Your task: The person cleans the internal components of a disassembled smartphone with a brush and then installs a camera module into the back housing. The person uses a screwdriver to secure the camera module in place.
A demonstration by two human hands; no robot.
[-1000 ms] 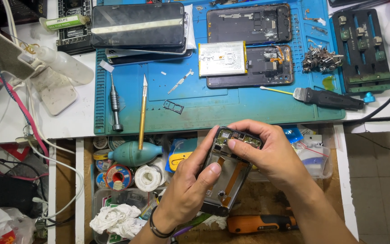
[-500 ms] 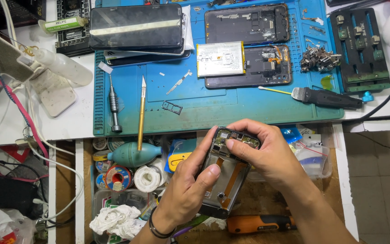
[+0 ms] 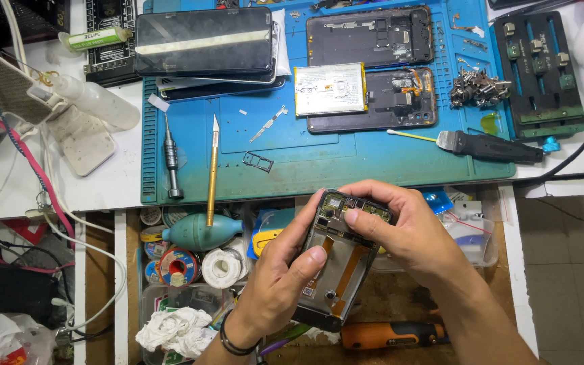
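Both my hands hold an opened phone body (image 3: 338, 270) with its circuit board and orange flex cables exposed, above an open drawer in front of the blue work mat (image 3: 373, 162). My left hand (image 3: 275, 284) grips its lower left side, thumb lying on the inner frame. My right hand (image 3: 407, 230) wraps the top right corner, a fingertip pressing on the board near the top edge.
On the mat lie stacked dark phones (image 3: 204, 44), two opened phone frames (image 3: 370, 34), a silver battery (image 3: 329, 89), a craft knife (image 3: 211, 169), a screwdriver (image 3: 171, 157), a black scraper (image 3: 488, 145) and a SIM tray (image 3: 258, 161). The drawer holds a teal air blower (image 3: 201, 232), solder reels and an orange tool (image 3: 390, 334).
The phone body and both hands have stayed nearly in place. My right fingers have shifted slightly on its top edge.
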